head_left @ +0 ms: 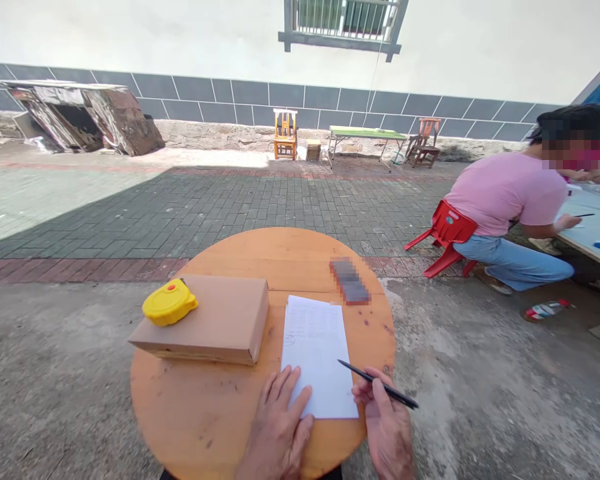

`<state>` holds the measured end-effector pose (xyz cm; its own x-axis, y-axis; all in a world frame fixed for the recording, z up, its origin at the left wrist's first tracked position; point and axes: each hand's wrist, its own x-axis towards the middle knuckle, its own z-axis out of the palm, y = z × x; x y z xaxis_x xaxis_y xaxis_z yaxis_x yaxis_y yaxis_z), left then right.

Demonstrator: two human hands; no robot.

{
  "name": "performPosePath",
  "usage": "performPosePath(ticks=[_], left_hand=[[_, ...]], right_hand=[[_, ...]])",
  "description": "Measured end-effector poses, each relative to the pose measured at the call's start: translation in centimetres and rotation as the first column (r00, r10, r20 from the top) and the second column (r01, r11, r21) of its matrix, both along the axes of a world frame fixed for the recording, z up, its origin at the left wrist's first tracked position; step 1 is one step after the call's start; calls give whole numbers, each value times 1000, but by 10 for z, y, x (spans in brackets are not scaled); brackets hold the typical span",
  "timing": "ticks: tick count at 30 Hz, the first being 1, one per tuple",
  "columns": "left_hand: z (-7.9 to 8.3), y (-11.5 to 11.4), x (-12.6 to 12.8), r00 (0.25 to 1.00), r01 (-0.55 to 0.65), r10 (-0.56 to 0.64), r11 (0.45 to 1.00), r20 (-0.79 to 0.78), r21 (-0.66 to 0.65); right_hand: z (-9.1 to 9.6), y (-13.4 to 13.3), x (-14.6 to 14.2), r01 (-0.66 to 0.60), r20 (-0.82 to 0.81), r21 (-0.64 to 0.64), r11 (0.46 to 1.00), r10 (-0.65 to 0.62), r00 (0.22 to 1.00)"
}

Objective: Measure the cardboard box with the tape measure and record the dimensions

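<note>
Across the round tabletop: carton under a yellow tape measure; left hand spread flat on the paper's near-left corner; paper, long axis running away from the body — just left of the right grip, which pinches a black pen, tip over the sheet. Print too faint to read; tip contact unclear; pixelated slab — cannot tell what.

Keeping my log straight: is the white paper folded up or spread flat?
Spread flat: the white paper lies level on the round table, no raised fold showing, the left hand resting over its lower left corner.
</note>
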<state>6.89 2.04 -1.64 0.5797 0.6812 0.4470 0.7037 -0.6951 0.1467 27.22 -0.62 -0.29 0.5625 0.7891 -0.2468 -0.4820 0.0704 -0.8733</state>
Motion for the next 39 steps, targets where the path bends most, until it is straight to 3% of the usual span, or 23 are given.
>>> performPosePath(ticks=[8, 17, 33, 39], left_hand=[[4, -2, 1, 1000, -25, 26, 999, 9, -48], [2, -3, 2, 996, -39, 43, 998, 72, -53], [4, -4, 1, 992, -49, 55, 997, 113, -55], [18, -3, 6, 985, -35, 53, 993, 164, -110]], right_hand=[[-3, -2, 0, -6, 106, -25, 1000, 9, 994], [4, -1, -3, 4, 52, -9, 1000, -4, 999], [1, -2, -4, -37, 119, -30, 999, 40, 992], [-1, -4, -4, -41, 130, -85, 996, 52, 990]])
